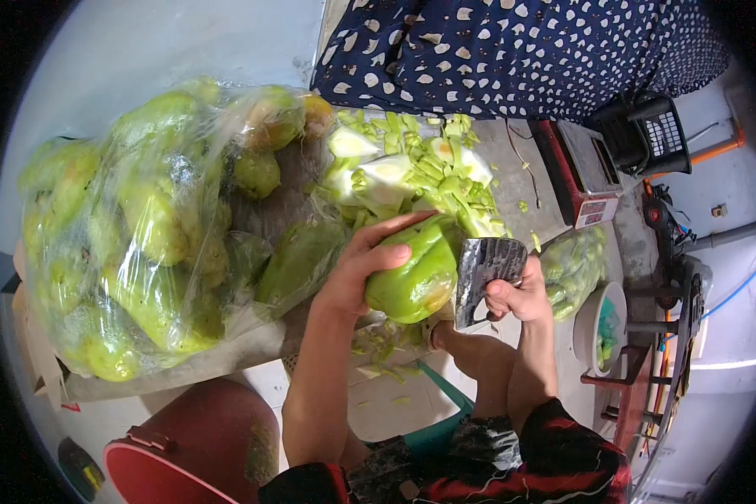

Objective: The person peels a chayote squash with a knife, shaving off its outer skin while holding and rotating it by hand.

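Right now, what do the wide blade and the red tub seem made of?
The blade looks like metal, thin and dark with shiny patches; stained or coated, I can't tell. The red tub is probably smooth plastic, given its overall red color and molded-looking lug.

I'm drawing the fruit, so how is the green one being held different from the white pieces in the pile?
The green fruit has shiny green skin, but the white pieces look peeled. The green fruit is up in the left hand, beside the dark blade; the white pieces lie among green scraps.
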Demonstrator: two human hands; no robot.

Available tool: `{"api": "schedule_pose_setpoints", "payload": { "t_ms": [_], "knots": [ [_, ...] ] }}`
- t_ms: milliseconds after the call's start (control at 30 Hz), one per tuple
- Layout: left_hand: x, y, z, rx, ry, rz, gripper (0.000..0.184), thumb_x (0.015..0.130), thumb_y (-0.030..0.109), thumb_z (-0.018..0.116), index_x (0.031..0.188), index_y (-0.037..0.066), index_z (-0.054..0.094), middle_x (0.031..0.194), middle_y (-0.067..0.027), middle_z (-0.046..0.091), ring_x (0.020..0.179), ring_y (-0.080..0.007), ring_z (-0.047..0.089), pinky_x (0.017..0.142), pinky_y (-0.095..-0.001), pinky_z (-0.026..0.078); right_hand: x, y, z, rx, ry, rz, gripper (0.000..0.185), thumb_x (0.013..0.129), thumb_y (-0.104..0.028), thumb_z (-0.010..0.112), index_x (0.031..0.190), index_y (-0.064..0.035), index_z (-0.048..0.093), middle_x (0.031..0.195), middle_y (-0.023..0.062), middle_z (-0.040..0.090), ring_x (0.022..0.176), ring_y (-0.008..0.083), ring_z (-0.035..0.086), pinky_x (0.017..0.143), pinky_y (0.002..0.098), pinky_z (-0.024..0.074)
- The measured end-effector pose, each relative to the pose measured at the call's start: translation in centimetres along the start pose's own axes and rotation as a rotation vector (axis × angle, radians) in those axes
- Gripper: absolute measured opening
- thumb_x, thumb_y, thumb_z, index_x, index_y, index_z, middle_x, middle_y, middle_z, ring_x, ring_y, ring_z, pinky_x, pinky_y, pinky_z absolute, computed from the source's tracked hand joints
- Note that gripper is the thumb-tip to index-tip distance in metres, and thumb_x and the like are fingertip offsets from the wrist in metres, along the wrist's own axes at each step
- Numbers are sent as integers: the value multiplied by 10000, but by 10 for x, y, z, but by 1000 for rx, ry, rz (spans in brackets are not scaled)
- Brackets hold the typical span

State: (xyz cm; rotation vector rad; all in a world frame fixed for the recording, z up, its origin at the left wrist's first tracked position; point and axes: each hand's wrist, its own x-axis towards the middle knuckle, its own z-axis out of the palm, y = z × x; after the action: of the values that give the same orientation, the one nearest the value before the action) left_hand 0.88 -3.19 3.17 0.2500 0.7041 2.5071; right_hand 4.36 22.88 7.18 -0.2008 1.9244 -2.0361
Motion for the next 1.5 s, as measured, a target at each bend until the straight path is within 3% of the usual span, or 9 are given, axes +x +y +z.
{"api": "schedule_pose_setpoints", "payload": {
  "t_ms": [467,567,667,733,900,1200,1300,1433,1500],
  "knots": [
    [1,1,10,169,80,-74,721,705,238,645,1344,-59,492,1240,-180,598,1047,-234,628,920,-331,496,2,0,13,-29,-1,-12,189,869,-121,722,795,-15,584,525,-11,483,403,66,409,364,247,300],
    [1,-3,8,266,116,-151,660,715,171,628,1334,-32,521,1234,-180,606,1042,-234,631,920,-334,503,3,-9,4,-373,-149,55,265,875,-177,729,711,-34,577,523,-39,497,432,48,430,399,240,318],
    [4,-17,-1,301,103,-81,642,706,132,624,1326,-11,539,1200,-178,629,1013,-231,646,904,-327,516,2,3,8,-310,-136,-20,227,838,-161,762,805,17,625,514,1,515,386,70,440,356,240,341],
    [8,-15,-2,255,126,-179,637,698,107,625,1319,-8,545,1162,-171,650,981,-227,660,890,-314,525,2,4,13,-242,-114,3,216,847,-151,751,800,18,624,516,2,519,384,68,440,356,238,339],
    [12,-15,3,265,180,-73,551,765,82,574,1308,-5,555,1130,-173,657,971,-223,664,862,-302,526,12,-6,11,-282,-91,-10,233,893,-152,707,748,-11,591,529,-40,494,457,41,411,413,238,316],
    [15,-19,3,163,300,-45,459,870,195,582,1277,-15,564,1131,-137,659,960,-230,662,863,-337,529,25,4,-5,-171,-102,56,211,896,-140,695,766,-25,574,504,-9,487,388,69,423,360,255,324],
    [12,-15,-9,-145,326,47,475,902,372,565,1222,20,565,1105,-158,660,954,-289,671,849,-401,556,35,9,-16,200,118,-6,220,925,-179,651,805,-64,506,482,-33,336,350,93,354,312,267,328],
    [9,-6,-24,-272,365,101,540,894,423,550,1259,26,548,1111,-166,656,927,-325,673,730,-477,584,55,7,-6,26,254,-70,246,926,-194,657,775,-60,516,485,-12,404,356,95,386,337,273,356],
    [5,-3,-28,-312,285,73,540,898,375,556,1313,34,504,1182,-146,625,1013,-291,643,834,-436,545,53,-1,5,-118,176,-35,251,906,-173,688,753,-34,544,488,-2,479,370,88,435,353,263,360]
  ]
}}
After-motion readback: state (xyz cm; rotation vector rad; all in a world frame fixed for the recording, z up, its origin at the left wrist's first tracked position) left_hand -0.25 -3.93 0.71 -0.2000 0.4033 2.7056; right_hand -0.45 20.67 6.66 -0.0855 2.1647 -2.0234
